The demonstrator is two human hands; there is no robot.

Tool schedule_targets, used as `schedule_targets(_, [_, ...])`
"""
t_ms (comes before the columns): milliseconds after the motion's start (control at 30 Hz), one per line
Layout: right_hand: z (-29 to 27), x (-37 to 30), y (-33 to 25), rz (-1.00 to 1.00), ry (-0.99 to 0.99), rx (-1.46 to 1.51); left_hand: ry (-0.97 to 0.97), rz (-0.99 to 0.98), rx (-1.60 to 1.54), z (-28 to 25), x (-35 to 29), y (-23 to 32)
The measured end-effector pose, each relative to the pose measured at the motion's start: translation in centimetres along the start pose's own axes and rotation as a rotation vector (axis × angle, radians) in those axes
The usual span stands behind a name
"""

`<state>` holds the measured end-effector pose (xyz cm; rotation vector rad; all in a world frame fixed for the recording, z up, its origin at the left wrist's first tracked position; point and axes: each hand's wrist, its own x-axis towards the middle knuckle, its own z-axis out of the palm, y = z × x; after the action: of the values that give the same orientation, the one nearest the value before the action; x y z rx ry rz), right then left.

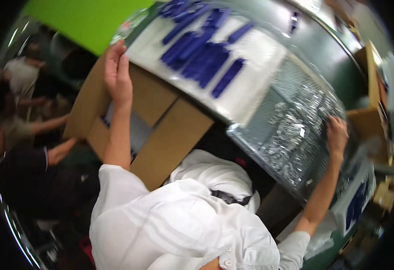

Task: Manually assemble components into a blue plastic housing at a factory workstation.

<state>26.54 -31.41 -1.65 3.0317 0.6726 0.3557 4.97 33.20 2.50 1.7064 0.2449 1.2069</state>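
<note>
My left hand [119,74] is raised at the left end of the table, over the open cardboard box [170,135]. Its fingers are stretched out, close to a crumpled clear plastic piece [131,24], and nothing shows in them. My right hand [337,135] is at the right side of a grey tray [260,139], fingers curled in at a heap of small shiny pieces [291,135]. What those fingers hold, if anything, is too small and blurred to make out. Left of this tray lies a white tray [255,90] with several dark blue strips [206,63].
A bright green surface [80,20] lies at the far left. Other people work at the left, and a co-worker's hand [73,140] is by the box. Brown cartons [372,112] stand at the right, above a white tray with blue pieces [356,202].
</note>
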Motion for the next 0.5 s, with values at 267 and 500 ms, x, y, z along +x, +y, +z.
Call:
schedule_targets(267, [3.3,-1.1,1.5,-0.082,-0.003,-0.188,0.274,-0.633,0.455,-32.0,-11.1,-10.3])
schedule_targets(500, [4.7,-1.4,2.7,0.195,-0.119,0.060,-0.723,-0.664,1.750,-32.3,-14.4,-15.4])
